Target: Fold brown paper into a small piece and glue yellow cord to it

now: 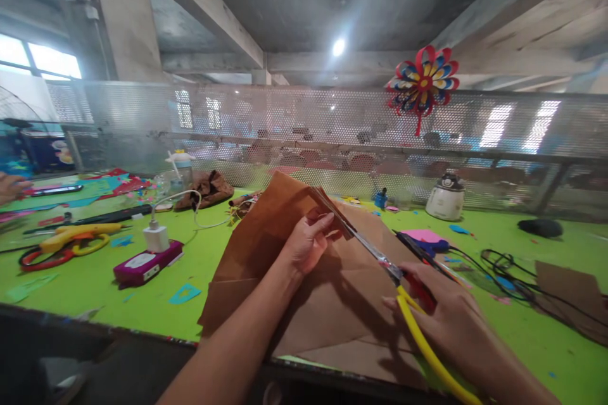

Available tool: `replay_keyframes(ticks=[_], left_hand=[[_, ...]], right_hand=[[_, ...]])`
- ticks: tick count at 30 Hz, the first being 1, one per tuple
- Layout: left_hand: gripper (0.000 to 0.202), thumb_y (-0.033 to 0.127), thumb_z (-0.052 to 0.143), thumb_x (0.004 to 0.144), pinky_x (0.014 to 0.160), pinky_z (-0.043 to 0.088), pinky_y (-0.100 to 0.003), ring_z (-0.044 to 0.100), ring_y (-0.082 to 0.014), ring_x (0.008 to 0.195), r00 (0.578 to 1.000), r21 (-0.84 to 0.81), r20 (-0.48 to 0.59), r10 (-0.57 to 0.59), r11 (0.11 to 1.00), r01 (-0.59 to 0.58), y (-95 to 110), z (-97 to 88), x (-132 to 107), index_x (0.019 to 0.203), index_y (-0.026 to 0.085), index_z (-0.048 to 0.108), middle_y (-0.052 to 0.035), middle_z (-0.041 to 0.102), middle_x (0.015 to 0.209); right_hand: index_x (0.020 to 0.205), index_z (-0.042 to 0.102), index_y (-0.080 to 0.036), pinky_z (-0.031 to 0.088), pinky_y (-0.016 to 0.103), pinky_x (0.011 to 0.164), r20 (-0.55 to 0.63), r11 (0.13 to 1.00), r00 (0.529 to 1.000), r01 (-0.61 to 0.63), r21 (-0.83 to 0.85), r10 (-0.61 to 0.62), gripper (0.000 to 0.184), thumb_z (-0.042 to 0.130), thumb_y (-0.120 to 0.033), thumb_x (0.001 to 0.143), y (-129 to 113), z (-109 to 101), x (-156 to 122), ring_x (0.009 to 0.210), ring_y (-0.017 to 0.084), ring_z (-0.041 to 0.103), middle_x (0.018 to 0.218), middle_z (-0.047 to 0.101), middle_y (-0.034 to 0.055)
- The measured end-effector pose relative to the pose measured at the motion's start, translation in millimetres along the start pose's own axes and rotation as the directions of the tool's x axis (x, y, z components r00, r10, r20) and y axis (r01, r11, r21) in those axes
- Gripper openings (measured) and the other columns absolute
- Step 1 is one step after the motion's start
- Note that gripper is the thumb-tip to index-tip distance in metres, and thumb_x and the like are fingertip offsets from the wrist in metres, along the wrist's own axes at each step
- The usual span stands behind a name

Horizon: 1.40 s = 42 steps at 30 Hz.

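Note:
My right hand [441, 310] is closed round the handles of a pair of scissors [403, 297], one yellow and one red. Their metal blades point up and left, with the tips at the edge of some brown paper [266, 221]. That paper is large and creased, spreading over the front of the table and rising behind my hands. With thumb and fingers pinched together, my left hand [308, 243] grips the brown paper close to the blade tips. Several layers seem to lie together there. Whether the blades are cutting into it cannot be made out.
On the green table [142, 310] stand a purple power strip [147, 264] with a white charger, yellow-and-red scissors [71, 243], a white jar [446, 196] and a blue glue gun [430, 243] with looping black cable. Mesh panels close off the back. A person's hand [12, 186] shows far left.

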<state>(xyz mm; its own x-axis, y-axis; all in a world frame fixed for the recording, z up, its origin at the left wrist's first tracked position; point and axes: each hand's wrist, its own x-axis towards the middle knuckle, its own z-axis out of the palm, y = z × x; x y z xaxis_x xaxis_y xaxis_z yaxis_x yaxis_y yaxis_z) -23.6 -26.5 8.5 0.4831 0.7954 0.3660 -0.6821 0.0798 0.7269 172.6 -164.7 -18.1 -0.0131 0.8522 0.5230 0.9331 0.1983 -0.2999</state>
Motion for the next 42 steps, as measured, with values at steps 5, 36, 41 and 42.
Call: replay_keyframes(ticks=[5,36,41,42], left_hand=[[0.016,0.021,0.070,0.068,0.075,0.040,-0.031,0.058,-0.0113,0.070,1.000,0.014,-0.004,0.001,1.000,-0.001,-0.7,0.7,-0.1,0.082,0.018,0.062,0.0000,0.065,0.079],[0.018,0.022,0.072,0.066,0.077,0.041,-0.030,0.060,-0.0129,0.074,1.000,0.035,-0.016,-0.019,0.999,0.019,2.0,4.3,-1.5,0.081,0.016,0.063,-0.0025,0.066,0.081],[0.019,0.021,0.072,0.065,0.078,0.042,-0.030,0.060,-0.0121,0.073,1.000,0.049,-0.019,-0.022,0.999,0.023,1.7,4.7,-1.3,0.082,0.016,0.064,-0.0023,0.066,0.081],[0.019,0.021,0.072,0.065,0.078,0.042,-0.030,0.060,-0.0123,0.073,1.000,0.051,-0.017,-0.025,0.998,0.025,1.2,4.8,-1.3,0.082,0.016,0.064,-0.0023,0.066,0.081]], right_hand=[[0.106,0.055,-0.023,0.044,0.028,0.065,-0.020,1.000,1.000,0.020,0.001,-0.020,0.033,0.054,-0.036,0.076,-10.0,-8.5,0.1,0.076,0.019,0.058,0.090,0.064,0.0043],[0.106,0.058,-0.024,0.046,0.027,0.060,-0.055,0.998,0.996,0.070,-0.001,-0.070,0.038,0.056,-0.045,0.075,3.0,-1.3,-2.8,0.072,0.018,0.061,0.089,0.066,0.0043],[0.105,0.058,-0.025,0.045,0.027,0.060,-0.063,0.997,0.995,0.077,-0.024,-0.079,0.035,0.056,-0.044,0.075,-0.2,-2.5,-2.1,0.070,0.018,0.060,0.087,0.065,0.0041],[0.105,0.058,-0.024,0.045,0.027,0.060,-0.059,0.997,0.995,0.076,-0.027,-0.077,0.035,0.056,-0.043,0.075,-1.3,-2.8,-1.9,0.070,0.018,0.059,0.087,0.065,0.0041]])
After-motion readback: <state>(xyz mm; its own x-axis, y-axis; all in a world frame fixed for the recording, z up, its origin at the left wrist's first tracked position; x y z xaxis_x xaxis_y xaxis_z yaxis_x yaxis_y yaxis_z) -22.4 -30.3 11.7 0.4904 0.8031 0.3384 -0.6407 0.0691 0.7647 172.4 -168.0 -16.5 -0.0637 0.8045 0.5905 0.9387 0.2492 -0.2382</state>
